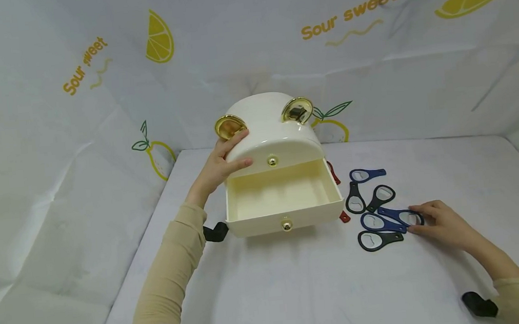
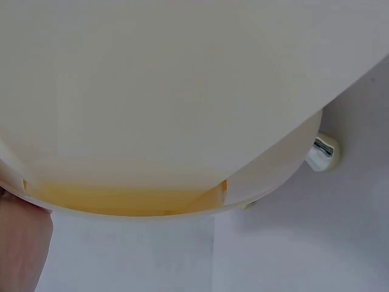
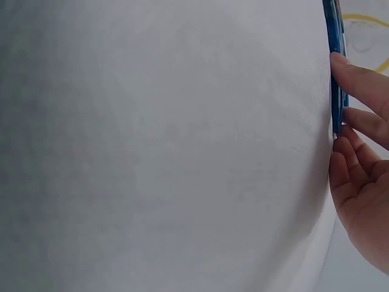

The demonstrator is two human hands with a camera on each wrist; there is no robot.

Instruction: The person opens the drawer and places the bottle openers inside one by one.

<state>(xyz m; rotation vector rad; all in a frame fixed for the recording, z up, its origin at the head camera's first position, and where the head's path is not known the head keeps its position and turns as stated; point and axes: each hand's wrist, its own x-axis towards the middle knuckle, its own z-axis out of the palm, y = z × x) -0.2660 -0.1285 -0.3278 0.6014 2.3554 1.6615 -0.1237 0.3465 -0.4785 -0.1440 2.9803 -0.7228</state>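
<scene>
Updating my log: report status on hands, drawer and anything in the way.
Left hand on white box. Right hand pinches blue magnifier. Lower drawer open. Possible snag: second blue magnifier close alongside.

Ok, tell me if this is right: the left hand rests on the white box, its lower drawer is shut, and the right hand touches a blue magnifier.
The lower drawer is pulled open, not shut, as the head view shows; the rest stands.

From the head, I look forward and down at the white box, shared by my left-wrist close-up; right of it, my right-wrist view skims the tabletop.
</scene>
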